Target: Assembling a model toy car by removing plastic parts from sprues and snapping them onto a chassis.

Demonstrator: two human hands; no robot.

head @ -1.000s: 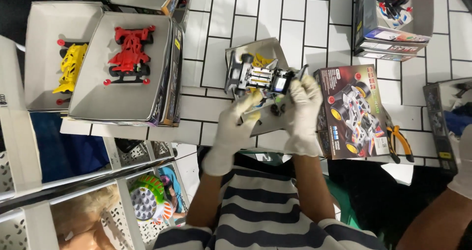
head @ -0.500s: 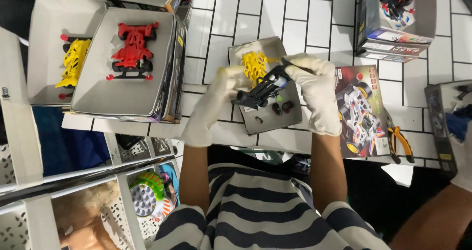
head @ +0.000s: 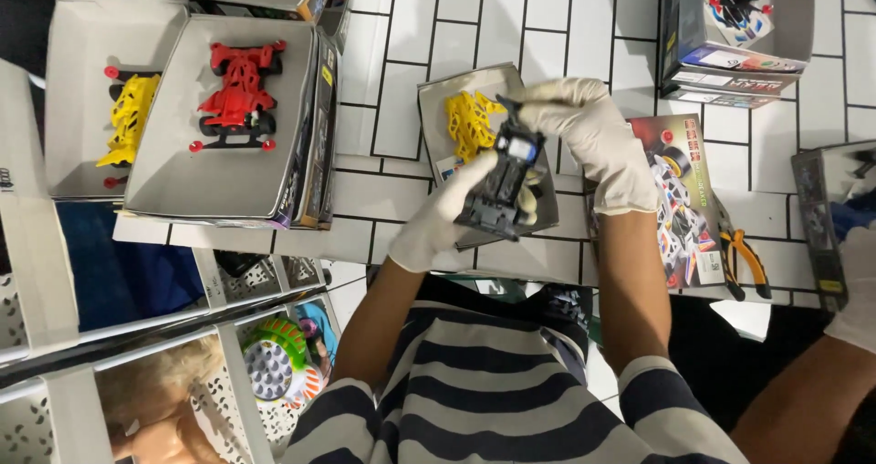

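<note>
Both of my hands wear white gloves and hold a black toy car chassis (head: 500, 188) above an open grey box tray (head: 436, 108). My left hand (head: 443, 219) grips the chassis from the lower left side. My right hand (head: 595, 135) pinches its upper end, where a blue part shows. A yellow car body shell (head: 469, 123) lies in the tray just behind the chassis. The tray's lower part is hidden by my hands and the chassis.
At left, open boxes hold a red chassis (head: 239, 88) and a yellow body (head: 128, 119). A printed box lid (head: 683, 204) and orange-handled pliers (head: 746, 261) lie at right. Stacked boxes (head: 730, 35) stand top right. Another person's gloved hand (head: 853, 286) is at the right edge.
I have turned the chassis from lying crosswise to pointing lengthwise and tilted it up. My right hand has shifted to its upper end; my left hand now supports it from below.
</note>
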